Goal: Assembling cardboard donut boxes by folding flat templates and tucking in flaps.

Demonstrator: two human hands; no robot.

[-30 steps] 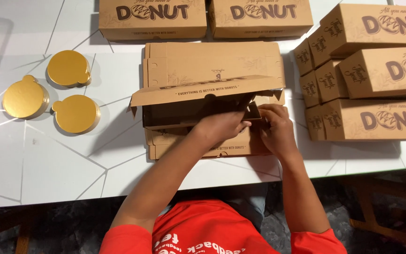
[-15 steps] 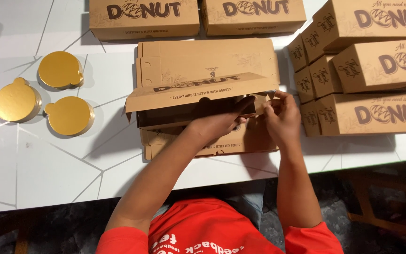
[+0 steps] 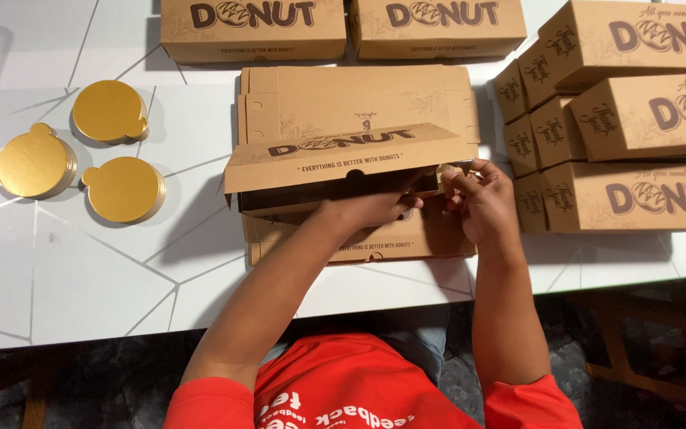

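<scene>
A half-folded brown cardboard box is raised over a stack of flat box blanks on the white table. My left hand reaches under the box's front panel and grips its lower edge. At the box's right end, my right hand pinches a small side flap. The inside of the box is dark and mostly hidden by the front panel.
Three round gold cake boards lie at the left. Two closed brown boxes stand along the far edge, and several more are stacked at the right. The table's near edge runs just above my red shirt.
Both hands have shifted slightly right along the box's front. The right hand now pinches the side flap at the box's right end, and the front panel sits a little lower.
</scene>
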